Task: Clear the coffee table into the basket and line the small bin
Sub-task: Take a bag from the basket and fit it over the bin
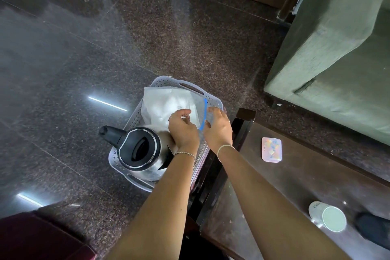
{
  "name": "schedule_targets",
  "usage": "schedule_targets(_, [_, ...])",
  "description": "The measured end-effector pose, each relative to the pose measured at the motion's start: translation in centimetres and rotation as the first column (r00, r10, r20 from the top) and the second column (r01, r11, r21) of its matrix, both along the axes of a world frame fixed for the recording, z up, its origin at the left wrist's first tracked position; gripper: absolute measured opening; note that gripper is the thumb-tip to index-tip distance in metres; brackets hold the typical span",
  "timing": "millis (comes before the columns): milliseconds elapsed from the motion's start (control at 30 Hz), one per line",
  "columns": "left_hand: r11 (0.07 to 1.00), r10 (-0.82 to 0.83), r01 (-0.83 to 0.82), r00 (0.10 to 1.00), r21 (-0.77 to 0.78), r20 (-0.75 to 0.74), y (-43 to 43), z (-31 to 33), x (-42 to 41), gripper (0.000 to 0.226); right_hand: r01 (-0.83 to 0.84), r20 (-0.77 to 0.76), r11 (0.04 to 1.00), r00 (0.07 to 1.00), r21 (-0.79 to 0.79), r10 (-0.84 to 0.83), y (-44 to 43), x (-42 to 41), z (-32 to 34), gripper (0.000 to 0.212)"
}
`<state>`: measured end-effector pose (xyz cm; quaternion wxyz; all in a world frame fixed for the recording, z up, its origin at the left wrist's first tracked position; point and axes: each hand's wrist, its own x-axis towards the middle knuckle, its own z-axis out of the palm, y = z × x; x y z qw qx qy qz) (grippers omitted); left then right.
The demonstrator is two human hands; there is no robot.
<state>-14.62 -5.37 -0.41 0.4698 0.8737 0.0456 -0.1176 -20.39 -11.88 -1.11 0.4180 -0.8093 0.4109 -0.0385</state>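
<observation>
- Two hands met over the white basket (131,120), which stood on the floor against the coffee table (306,186).
- Left hand (183,131) pinched the clear zip bag (166,101).
- Right hand (218,129) gripped its blue seal (204,114).
- Electric kettle (141,150) stood inside the basket.

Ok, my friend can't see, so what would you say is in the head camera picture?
The left hand and right hand hold a clear bag with a blue strip over a white basket on the floor, with a kettle in it. Beside it, a dark table holds a pink case and a cup.
</observation>
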Motion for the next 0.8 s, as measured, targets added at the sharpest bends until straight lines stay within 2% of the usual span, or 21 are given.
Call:
schedule_targets(200, [0.998,0.025,-0.021,0.998,-0.063,0.057,0.2,0.5,-0.3,0.024,0.005,-0.011,0.985,1.000,0.174,-0.003,-0.2,0.5,-0.4,0.037])
schedule_targets(333, [0.998,-0.006,0.015,0.987,-0.055,0.161,0.1,0.9,-0.3,0.026,0.067,-0.008,0.949,0.998,0.307,-0.068,-0.1,1.1,-0.6,0.039])
schedule_targets(500, [0.997,-0.041,0.055,0.974,-0.056,0.224,-0.4,1.3,0.2,0.025,0.131,0.016,0.951,0.990,0.281,-0.141,0.1,1.7,-0.6,0.042])
schedule_targets(633, [0.993,-0.059,0.078,0.979,-0.092,0.195,-0.5,1.9,0.6,0.023,0.196,0.057,0.950,0.975,0.241,-0.216,0.0,1.3,-0.1,0.038])
schedule_targets(800, [0.981,-0.092,0.118,0.982,-0.152,0.164,-0.6,4.0,1.2,0.020,0.335,0.074,0.897,0.926,0.289,-0.370,-0.5,0.6,2.0,0.033])
